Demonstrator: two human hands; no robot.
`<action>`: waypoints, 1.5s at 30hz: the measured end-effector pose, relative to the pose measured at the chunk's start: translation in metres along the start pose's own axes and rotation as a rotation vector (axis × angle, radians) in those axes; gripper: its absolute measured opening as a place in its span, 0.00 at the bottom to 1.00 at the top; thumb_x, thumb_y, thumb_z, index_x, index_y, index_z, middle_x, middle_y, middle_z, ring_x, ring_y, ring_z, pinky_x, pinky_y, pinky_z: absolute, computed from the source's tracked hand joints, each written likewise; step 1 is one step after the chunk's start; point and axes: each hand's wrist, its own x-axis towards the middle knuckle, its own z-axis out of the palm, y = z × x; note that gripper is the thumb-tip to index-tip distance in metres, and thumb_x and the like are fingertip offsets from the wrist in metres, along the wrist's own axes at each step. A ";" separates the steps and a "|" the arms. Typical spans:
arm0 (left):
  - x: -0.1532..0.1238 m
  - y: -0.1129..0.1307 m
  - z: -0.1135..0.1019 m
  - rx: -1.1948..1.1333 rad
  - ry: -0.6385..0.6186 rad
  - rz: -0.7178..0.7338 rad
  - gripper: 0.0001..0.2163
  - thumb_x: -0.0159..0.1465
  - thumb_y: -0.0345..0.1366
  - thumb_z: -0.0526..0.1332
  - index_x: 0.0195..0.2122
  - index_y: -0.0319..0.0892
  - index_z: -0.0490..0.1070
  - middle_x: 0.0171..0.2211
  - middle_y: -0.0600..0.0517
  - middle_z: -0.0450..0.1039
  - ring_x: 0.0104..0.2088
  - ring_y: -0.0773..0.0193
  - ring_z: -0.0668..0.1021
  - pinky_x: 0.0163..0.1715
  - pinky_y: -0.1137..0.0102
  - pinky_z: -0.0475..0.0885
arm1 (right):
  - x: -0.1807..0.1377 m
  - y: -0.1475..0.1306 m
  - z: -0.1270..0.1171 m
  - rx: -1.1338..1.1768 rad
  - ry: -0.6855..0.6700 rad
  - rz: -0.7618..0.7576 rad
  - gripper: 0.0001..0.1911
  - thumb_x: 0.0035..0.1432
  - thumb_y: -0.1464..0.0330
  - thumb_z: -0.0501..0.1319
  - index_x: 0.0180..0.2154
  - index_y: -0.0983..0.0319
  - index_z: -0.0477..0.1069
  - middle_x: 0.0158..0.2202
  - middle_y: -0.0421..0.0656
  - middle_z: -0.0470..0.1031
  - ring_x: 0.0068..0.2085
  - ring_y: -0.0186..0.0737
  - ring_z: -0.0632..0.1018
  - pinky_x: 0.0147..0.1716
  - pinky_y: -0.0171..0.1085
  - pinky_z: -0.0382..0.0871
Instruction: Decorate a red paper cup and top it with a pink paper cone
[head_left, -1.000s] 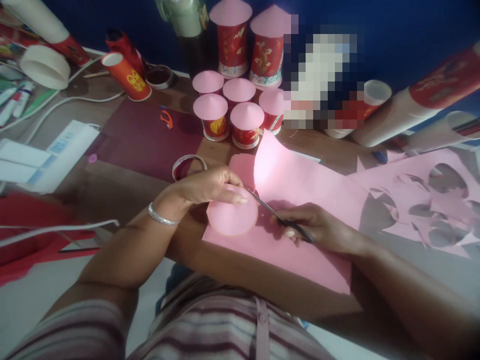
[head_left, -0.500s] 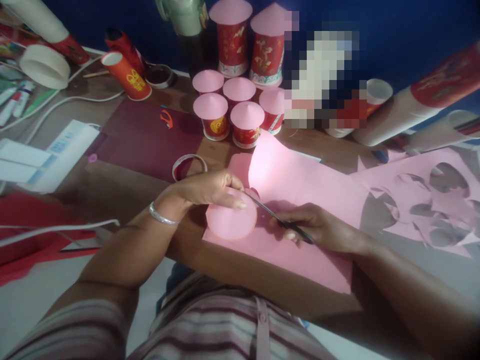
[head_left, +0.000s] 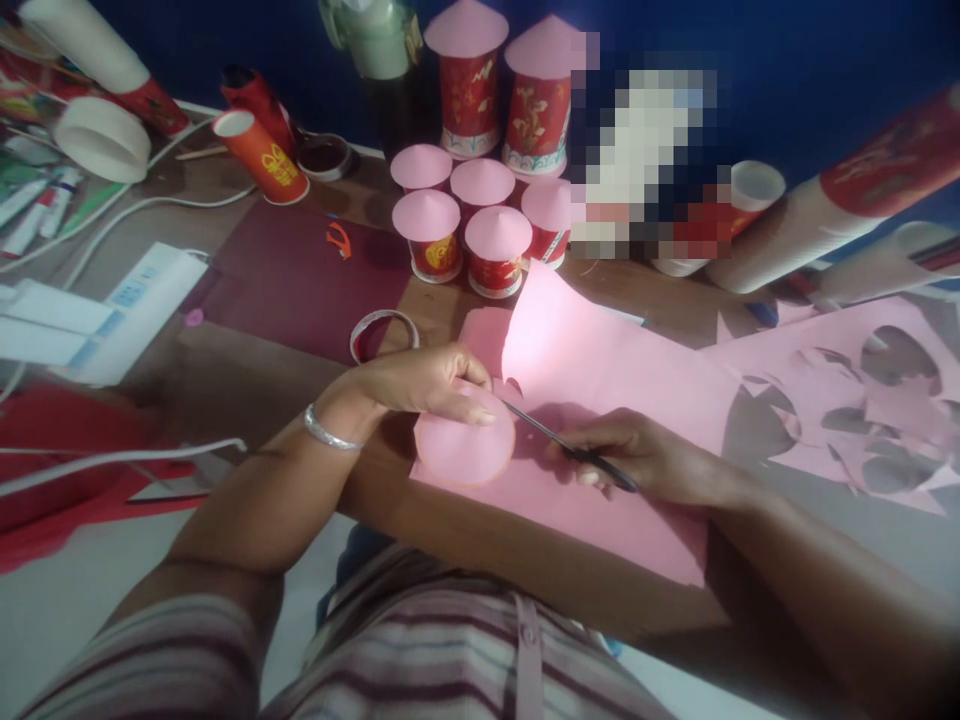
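My left hand (head_left: 442, 385) pinches a piece of pink paper (head_left: 466, 455) between thumb and fingers. A circle outlined in orange shows on that piece. My right hand (head_left: 626, 455) is closed round the dark handles of a pair of scissors (head_left: 544, 432). The blades point up and left, with their tips at the paper's edge by my left fingers. Beneath both hands lies a larger pink sheet (head_left: 600, 525). Another pink sheet (head_left: 622, 350) curls up behind it.
Several red paper lanterns with pink cone tops (head_left: 499, 235) stand at the back. Cut-out pink scraps (head_left: 847, 410) lie to the right. A roll of tape (head_left: 384, 318) rests beside a maroon sheet (head_left: 292, 280). An orange cup (head_left: 262, 160), white cables and white boxes (head_left: 139, 310) are on the left.
The whole view has shifted slightly. The scissors have drawn back a little to the right from my left fingers; both hands keep their hold.
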 end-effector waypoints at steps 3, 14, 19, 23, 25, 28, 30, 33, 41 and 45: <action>-0.004 0.002 -0.001 0.034 0.015 0.029 0.14 0.55 0.44 0.71 0.22 0.39 0.75 0.18 0.54 0.67 0.20 0.71 0.66 0.18 0.75 0.56 | -0.003 -0.001 0.000 0.021 -0.030 0.027 0.23 0.62 0.53 0.67 0.46 0.65 0.82 0.28 0.41 0.75 0.25 0.28 0.69 0.23 0.29 0.69; -0.016 0.009 0.012 -0.167 0.272 0.110 0.14 0.55 0.45 0.72 0.27 0.39 0.75 0.24 0.54 0.71 0.25 0.70 0.70 0.25 0.75 0.64 | -0.012 -0.006 0.022 0.034 0.361 -0.044 0.24 0.55 0.50 0.72 0.42 0.64 0.78 0.29 0.41 0.75 0.27 0.34 0.73 0.24 0.34 0.70; -0.017 0.016 0.026 -0.218 0.446 0.162 0.14 0.54 0.44 0.73 0.32 0.38 0.76 0.30 0.54 0.75 0.30 0.69 0.73 0.30 0.75 0.67 | -0.006 -0.006 0.022 -0.108 0.720 -0.236 0.29 0.54 0.50 0.72 0.49 0.62 0.73 0.36 0.46 0.80 0.35 0.41 0.79 0.33 0.38 0.74; -0.016 0.018 0.031 -0.229 0.497 0.204 0.14 0.56 0.45 0.73 0.33 0.39 0.76 0.32 0.54 0.75 0.32 0.68 0.74 0.33 0.74 0.68 | -0.013 -0.005 0.023 -0.437 0.906 -0.266 0.27 0.57 0.53 0.70 0.52 0.61 0.72 0.40 0.48 0.82 0.37 0.43 0.81 0.37 0.42 0.76; -0.014 0.015 0.030 -0.217 0.530 0.234 0.15 0.57 0.46 0.72 0.36 0.39 0.77 0.36 0.51 0.77 0.37 0.65 0.76 0.40 0.72 0.71 | -0.019 -0.004 0.027 -0.562 0.892 -0.263 0.23 0.59 0.55 0.69 0.51 0.61 0.74 0.40 0.48 0.82 0.35 0.42 0.80 0.36 0.42 0.77; -0.006 0.003 0.022 -0.157 0.634 0.248 0.18 0.55 0.48 0.73 0.39 0.40 0.78 0.47 0.46 0.78 0.48 0.58 0.77 0.51 0.67 0.71 | -0.023 0.000 0.031 -0.595 0.876 -0.248 0.20 0.62 0.56 0.67 0.50 0.61 0.74 0.39 0.47 0.83 0.35 0.43 0.81 0.35 0.42 0.77; 0.002 -0.008 0.014 -0.082 0.726 0.223 0.19 0.53 0.47 0.74 0.39 0.39 0.79 0.53 0.44 0.75 0.51 0.57 0.77 0.52 0.66 0.71 | -0.023 0.005 0.030 -0.553 0.902 -0.233 0.21 0.62 0.55 0.65 0.51 0.61 0.74 0.39 0.48 0.83 0.36 0.43 0.82 0.35 0.42 0.77; 0.016 -0.021 0.004 0.003 0.758 0.203 0.17 0.53 0.48 0.73 0.36 0.40 0.79 0.51 0.46 0.77 0.47 0.58 0.77 0.48 0.68 0.71 | -0.020 0.011 0.023 -0.484 0.944 -0.212 0.20 0.62 0.58 0.64 0.52 0.62 0.74 0.39 0.48 0.83 0.37 0.44 0.82 0.35 0.42 0.78; 0.033 -0.013 0.000 0.124 0.674 0.197 0.14 0.57 0.45 0.70 0.27 0.38 0.73 0.27 0.55 0.70 0.31 0.67 0.70 0.34 0.72 0.64 | -0.012 0.019 0.012 -0.419 0.943 -0.204 0.21 0.59 0.61 0.63 0.51 0.64 0.76 0.38 0.48 0.83 0.37 0.43 0.82 0.39 0.43 0.78; 0.025 -0.004 0.008 -0.038 0.582 0.195 0.17 0.55 0.49 0.72 0.30 0.39 0.74 0.28 0.55 0.71 0.32 0.66 0.71 0.36 0.71 0.66 | -0.008 0.026 0.010 -0.210 0.908 -0.228 0.25 0.55 0.57 0.68 0.51 0.63 0.75 0.40 0.48 0.82 0.40 0.45 0.82 0.43 0.44 0.78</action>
